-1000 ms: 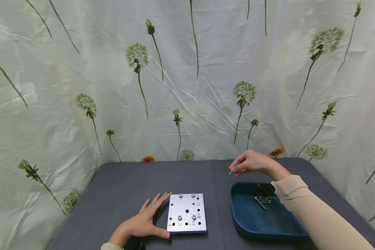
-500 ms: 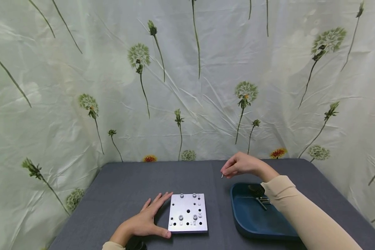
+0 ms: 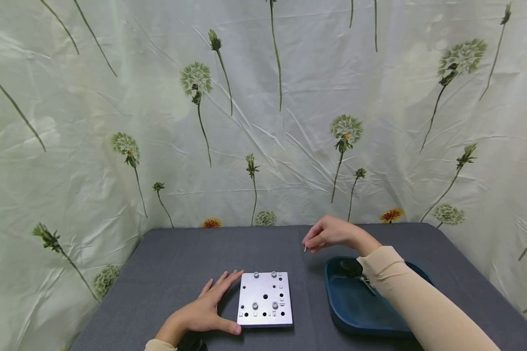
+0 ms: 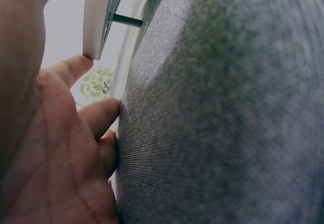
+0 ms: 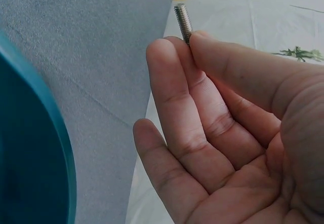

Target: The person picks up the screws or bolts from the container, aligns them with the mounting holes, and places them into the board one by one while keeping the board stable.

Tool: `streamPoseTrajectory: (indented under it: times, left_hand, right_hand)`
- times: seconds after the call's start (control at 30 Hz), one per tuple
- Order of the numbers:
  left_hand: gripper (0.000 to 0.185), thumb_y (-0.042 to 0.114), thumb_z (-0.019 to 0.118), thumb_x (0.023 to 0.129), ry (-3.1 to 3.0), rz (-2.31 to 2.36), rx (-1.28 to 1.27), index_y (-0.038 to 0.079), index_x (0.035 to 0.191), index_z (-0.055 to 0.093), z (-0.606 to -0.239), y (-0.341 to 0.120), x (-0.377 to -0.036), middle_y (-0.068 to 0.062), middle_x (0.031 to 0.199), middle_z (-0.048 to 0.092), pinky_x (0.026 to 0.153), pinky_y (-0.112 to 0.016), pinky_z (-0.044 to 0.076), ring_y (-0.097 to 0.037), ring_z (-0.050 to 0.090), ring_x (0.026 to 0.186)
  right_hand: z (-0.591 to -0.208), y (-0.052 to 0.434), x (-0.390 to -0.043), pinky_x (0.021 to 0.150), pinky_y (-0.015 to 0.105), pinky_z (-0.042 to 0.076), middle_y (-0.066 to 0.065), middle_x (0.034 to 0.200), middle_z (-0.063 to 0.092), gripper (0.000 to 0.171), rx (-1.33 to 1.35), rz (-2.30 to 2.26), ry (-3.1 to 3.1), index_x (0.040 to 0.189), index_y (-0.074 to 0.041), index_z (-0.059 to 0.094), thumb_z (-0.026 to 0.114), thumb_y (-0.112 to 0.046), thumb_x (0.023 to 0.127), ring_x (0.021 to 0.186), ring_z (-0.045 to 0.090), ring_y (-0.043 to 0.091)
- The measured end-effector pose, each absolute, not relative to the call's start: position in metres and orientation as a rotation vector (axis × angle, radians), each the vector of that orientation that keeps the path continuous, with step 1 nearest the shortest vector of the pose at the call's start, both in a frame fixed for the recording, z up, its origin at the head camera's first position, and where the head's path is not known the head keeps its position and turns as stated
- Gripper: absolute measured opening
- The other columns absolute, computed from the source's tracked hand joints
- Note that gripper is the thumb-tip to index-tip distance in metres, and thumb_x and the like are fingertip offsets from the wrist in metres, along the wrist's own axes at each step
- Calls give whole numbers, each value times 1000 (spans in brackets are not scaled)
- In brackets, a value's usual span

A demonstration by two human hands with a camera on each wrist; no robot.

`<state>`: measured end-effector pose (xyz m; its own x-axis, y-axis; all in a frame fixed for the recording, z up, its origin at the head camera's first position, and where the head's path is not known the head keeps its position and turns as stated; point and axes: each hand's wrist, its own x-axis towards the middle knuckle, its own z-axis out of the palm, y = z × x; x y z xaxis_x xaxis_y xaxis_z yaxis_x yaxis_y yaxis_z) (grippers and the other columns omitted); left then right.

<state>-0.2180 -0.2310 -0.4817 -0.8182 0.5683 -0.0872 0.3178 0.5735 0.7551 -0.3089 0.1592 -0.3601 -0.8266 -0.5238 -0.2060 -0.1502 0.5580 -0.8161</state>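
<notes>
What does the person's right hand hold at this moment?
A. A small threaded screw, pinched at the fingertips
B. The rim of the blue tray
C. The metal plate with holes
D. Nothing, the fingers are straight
A: in the right wrist view the right hand pinches a small threaded screw between thumb and fingers, above the table and apart from the blue tray.

A short, silver, threaded metal screw [image 5: 183, 23] is pinched by its head end, its threaded tip free in the air above the grey tabletop, between a square silver metal plate with holes [image 3: 265, 299] and a blue tray.
</notes>
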Motion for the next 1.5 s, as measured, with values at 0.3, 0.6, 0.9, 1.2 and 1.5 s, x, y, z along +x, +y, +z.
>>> streamPoseTrajectory:
  times: [0.3,0.6,0.9,1.2,1.5]
  left_hand:
    - [121,42,96,80,2490,1083,728,24,174,22,-483,-231,-217,-16,180,20,122,-84,-5,-52,6,166]
    - [120,42,96,81,2480,1094,716,24,174,22,-481,-229,-217,-15,181,19,121,-85,-5,-52,6,166]
    - [121,44,95,80,2480,1092,697,25,174,21,-480,-229,-219,-14,181,19,122,-85,-3,-51,7,167]
    - [121,44,96,79,2488,1091,686,26,173,22,-479,-228,-218,-13,180,21,121,-85,-3,-51,7,167]
    - [122,46,96,79,2495,1082,681,26,173,22,-481,-229,-219,-11,181,21,121,-85,-4,-50,7,167]
  right_hand:
    - [-369,145,-309,92,37,66,11,95,84,16,-542,-1174,2348,109,6,81,76,-5,98,84,80,13]
    - [-378,125,-306,95,47,65,12,95,83,20,-542,-1194,2285,110,10,80,77,-4,97,84,80,15]
    - [-388,108,-302,94,47,66,10,92,83,21,-570,-1171,2251,111,12,78,77,-2,95,79,77,11]
    - [-396,96,-297,87,45,67,9,87,82,14,-550,-1144,2277,104,9,81,79,-1,93,72,74,10]
    - [-399,89,-294,81,43,66,7,81,80,6,-564,-1105,2310,95,3,83,81,-1,91,68,71,9]
